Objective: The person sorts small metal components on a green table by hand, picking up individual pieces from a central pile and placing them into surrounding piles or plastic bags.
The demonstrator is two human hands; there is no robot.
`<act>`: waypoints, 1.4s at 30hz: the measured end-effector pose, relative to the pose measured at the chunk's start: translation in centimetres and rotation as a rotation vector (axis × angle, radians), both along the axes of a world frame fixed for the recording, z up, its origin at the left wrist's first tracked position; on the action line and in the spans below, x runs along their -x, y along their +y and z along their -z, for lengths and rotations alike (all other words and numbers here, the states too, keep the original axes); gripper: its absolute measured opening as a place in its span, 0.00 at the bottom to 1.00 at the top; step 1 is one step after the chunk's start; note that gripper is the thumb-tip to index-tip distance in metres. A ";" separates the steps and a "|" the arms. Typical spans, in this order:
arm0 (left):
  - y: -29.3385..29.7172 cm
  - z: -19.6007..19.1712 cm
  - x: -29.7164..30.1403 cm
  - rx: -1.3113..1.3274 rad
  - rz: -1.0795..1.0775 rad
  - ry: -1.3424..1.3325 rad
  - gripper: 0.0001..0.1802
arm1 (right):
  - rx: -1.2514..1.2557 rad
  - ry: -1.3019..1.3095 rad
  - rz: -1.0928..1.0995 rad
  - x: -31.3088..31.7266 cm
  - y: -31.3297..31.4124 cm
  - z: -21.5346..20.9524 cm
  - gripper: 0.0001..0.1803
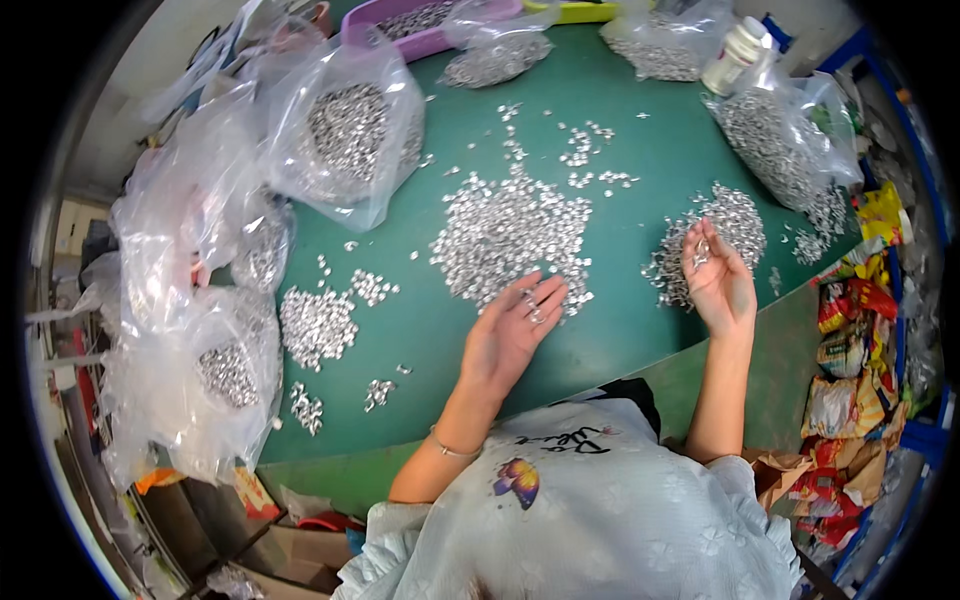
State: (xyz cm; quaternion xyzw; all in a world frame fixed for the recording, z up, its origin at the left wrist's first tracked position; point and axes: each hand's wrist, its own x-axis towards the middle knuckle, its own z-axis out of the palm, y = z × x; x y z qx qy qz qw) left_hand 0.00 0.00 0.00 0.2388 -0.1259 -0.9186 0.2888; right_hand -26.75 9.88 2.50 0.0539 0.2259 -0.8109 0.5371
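My left hand (507, 343) is palm up at the near edge of the large middle pile of small silver metal pieces (515, 235). Its fingers are slightly curled, and a few of the pieces (536, 309) rest on them. At the right, my right hand (722, 288) is turned palm up against a second pile of silver pieces (738, 212). Its fingers bend around a few pieces (702, 252) held near the fingertips. The exact kind of these pieces is too small to make out.
Smaller clusters of pieces (318, 325) lie left on the green table (400, 265). Clear plastic bags of pieces (348, 130) line the left side. At the back stands a purple tray (360, 28); a white bottle (735, 55) and another filled bag (775, 140) are back right.
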 end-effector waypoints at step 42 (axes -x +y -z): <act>2.0 -0.5 -2.0 -0.005 -0.130 -0.065 0.13 | -0.210 2.096 0.066 -13.1 -1.8 1.0 0.10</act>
